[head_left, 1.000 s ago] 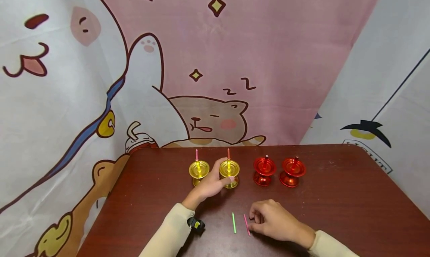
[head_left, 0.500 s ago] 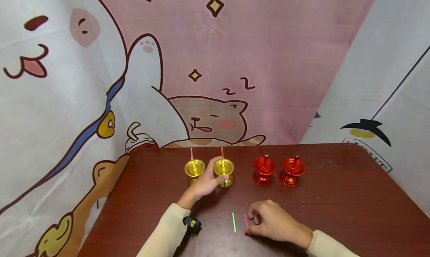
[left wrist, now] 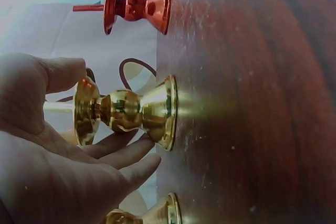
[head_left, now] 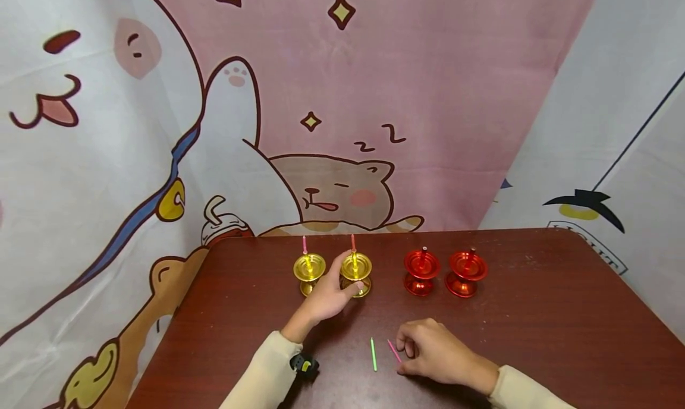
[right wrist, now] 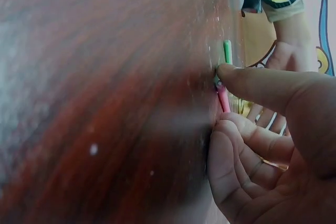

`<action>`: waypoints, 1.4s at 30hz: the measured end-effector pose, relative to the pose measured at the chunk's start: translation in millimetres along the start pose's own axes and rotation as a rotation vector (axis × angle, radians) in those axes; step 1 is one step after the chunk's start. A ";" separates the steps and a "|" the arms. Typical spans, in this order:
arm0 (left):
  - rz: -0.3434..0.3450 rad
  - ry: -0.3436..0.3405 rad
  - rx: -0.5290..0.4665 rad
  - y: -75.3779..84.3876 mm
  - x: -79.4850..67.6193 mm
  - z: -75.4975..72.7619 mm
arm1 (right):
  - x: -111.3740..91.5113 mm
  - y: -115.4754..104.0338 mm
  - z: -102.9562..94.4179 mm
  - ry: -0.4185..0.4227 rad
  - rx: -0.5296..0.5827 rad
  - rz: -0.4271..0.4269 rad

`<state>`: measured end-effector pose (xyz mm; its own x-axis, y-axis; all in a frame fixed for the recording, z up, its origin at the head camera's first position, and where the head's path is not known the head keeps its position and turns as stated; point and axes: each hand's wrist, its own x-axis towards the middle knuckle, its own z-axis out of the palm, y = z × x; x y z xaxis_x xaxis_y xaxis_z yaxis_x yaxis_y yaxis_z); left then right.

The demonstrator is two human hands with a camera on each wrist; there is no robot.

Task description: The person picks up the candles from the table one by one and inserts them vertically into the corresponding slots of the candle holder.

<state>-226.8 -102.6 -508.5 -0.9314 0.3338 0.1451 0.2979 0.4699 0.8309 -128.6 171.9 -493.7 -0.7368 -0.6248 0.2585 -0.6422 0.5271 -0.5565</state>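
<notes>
My left hand (head_left: 329, 293) wraps around a gold candle holder (head_left: 357, 268), thumb on one side and fingers on the other. A thin red candle (head_left: 353, 243) stands upright in it. In the left wrist view, the holder's base (left wrist: 167, 113) stands on the table. Low over the tabletop, my right hand (head_left: 436, 352) has a thin pink candle (head_left: 393, 349) between thumb and curled fingers. One end of this candle is hidden by the thumb in the head view; the right wrist view shows the pink candle (right wrist: 223, 99) against the fingertips. A green candle (head_left: 373, 354) lies just left of it.
Another gold holder (head_left: 309, 268) with an upright pink candle (head_left: 304, 244) stands left of the gripped one. Two red candle holders (head_left: 420, 266) stand to the right, near the back of the brown table (head_left: 546, 314). Behind hangs a cartoon-print cloth (head_left: 455, 100).
My left hand has shifted slightly left with the gold holder; the other gold holder also appears further left. The loose pink candle has turned under my right thumb, its near end now hidden.
</notes>
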 end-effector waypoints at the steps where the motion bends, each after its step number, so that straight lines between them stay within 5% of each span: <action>1: 0.014 0.002 0.018 -9.5 1.2 2.6 | -0.9 1.1 -0.6 0.003 0.001 -0.013; 5: 0.061 -0.028 -0.004 -11.8 -8.7 -0.5 | -5.1 5.8 -3.9 0.015 0.005 -0.060; 12: 0.021 -0.047 -0.052 38.1 -42.6 -18.4 | -11.1 11.9 -15.8 -0.050 0.057 0.010; 17: 0.031 -0.053 -0.102 60.0 -48.5 -14.2 | -13.9 15.3 -19.4 -0.068 0.062 0.039; 25: 0.103 -0.123 -0.139 78.0 -26.5 9.3 | -13.7 18.9 -23.9 -0.102 0.069 0.060; 42: 0.047 -0.224 0.002 82.9 26.1 52.8 | -18.3 26.4 -38.8 -0.188 -0.056 -0.070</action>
<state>-215.3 -11.8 -464.2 -0.8470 0.5281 0.0606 0.3404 0.4513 0.8249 -140.3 219.6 -482.5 -0.6409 -0.7546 0.1404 -0.7050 0.5064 -0.4965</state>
